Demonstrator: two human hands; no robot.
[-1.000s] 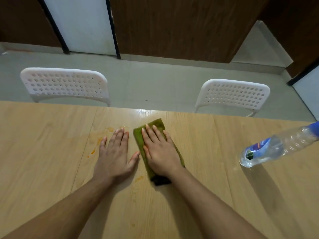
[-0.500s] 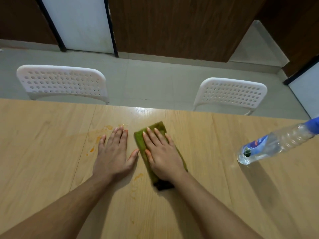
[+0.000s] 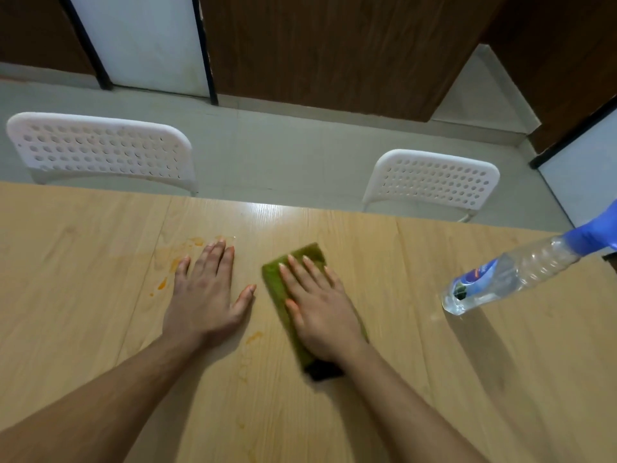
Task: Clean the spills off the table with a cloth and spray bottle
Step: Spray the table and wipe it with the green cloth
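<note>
flat: r hand (image 3: 322,315) on folded green cloth (image 3: 277,282), woodgrain table (image 3: 83,262).

Two white perforated chairs past the table's far edge: left chair (image 3: 100,152), right chair (image 3: 434,182). Grey floor (image 3: 283,152), brown wood wall panels (image 3: 334,48) behind.

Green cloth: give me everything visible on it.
The green cloth is an olive-green, fuzzy-looking fabric folded into a narrow strip, with a dark patch at its near end. It lies flat on the wooden table, angled slightly left to right. The right hand presses on it, fingers straight, covering most of it. The left hand rests beside it, apart.
</note>
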